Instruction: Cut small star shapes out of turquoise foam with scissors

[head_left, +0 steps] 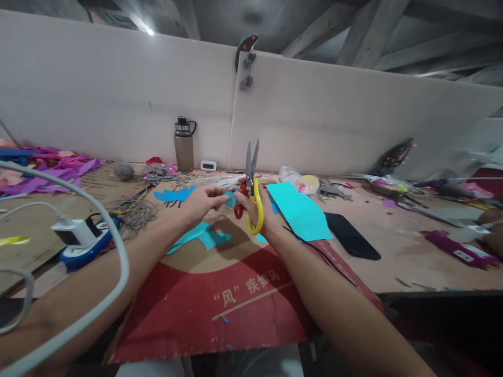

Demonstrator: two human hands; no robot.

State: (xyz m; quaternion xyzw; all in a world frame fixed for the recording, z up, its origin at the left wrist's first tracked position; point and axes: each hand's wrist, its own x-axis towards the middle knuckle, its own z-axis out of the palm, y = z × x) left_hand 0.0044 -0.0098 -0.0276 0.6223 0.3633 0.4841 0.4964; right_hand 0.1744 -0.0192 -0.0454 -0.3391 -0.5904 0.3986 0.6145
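Observation:
My left hand (204, 203) is closed, thumb and fingers pinching a small turquoise paper piece (230, 199). Just to its right, my right hand (264, 207) has scissors (255, 204) with one yellow and one red handle hooked on it. The blades point up and stand slightly apart. My right thumb reaches to the small piece's right edge. Beneath my left hand lie turquoise paper scraps (210, 236), and a blue cut paper shape (173, 195) lies left of it. A large turquoise sheet (301, 209) rests right of my right hand.
A red and brown cardboard sheet (188, 309) covers the table's front. A black phone (351, 235) lies right. On the left are a power strip (88, 248) and a white cable (124, 256) crossing my left arm. A bottle (184, 146) stands by the white partition (334, 115).

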